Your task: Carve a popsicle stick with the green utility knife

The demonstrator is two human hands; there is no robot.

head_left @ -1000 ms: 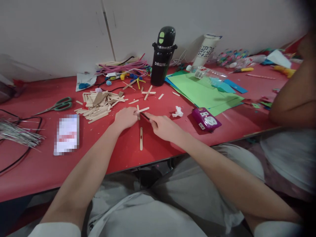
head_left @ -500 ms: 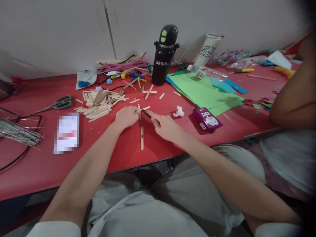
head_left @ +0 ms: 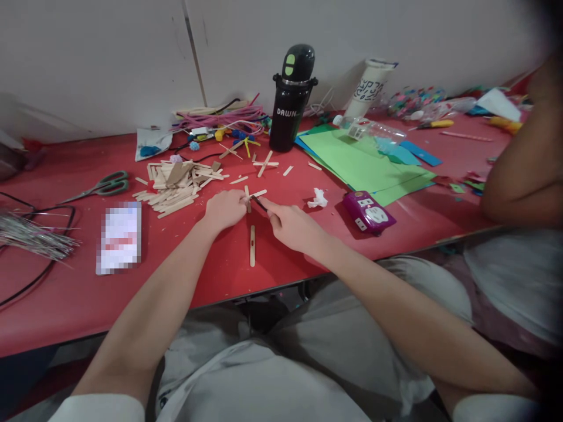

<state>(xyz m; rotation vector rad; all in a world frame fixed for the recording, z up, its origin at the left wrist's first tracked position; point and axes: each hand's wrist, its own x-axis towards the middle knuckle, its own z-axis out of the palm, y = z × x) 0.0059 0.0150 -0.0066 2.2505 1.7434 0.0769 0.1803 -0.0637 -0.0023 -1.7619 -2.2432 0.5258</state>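
My left hand (head_left: pixel 225 209) presses down on the red table, its fingers closed on crossed wooden craft sticks (head_left: pixel 260 193). In my right hand (head_left: pixel 292 225) is a slim, dark-handled tool (head_left: pixel 261 203), like a craft knife, its thin tip against the sticks at my left fingertips. Exactly where the tip touches is too small to make out. Closer to the table edge lies a single craft stick (head_left: pixel 252 255) with a small slot in its middle. Behind my hands rests a star of crossed sticks (head_left: pixel 265 164), and a heap of loose craft sticks (head_left: pixel 176 190) spreads beyond my left hand.
Green-handled scissors (head_left: pixel 112 183) and a phone (head_left: pixel 118 237) lie left. A black bottle (head_left: pixel 290 105) stands behind. To the right are crumpled tissue (head_left: pixel 317 198), a purple power adapter (head_left: pixel 369 214), green paper sheets (head_left: pixel 352 158) and another person's arm (head_left: pixel 521 170).
My right hand has shifted very slightly with the dark tool, whose handle sits a little lower in the grip. My left hand stays on the crossed sticks.
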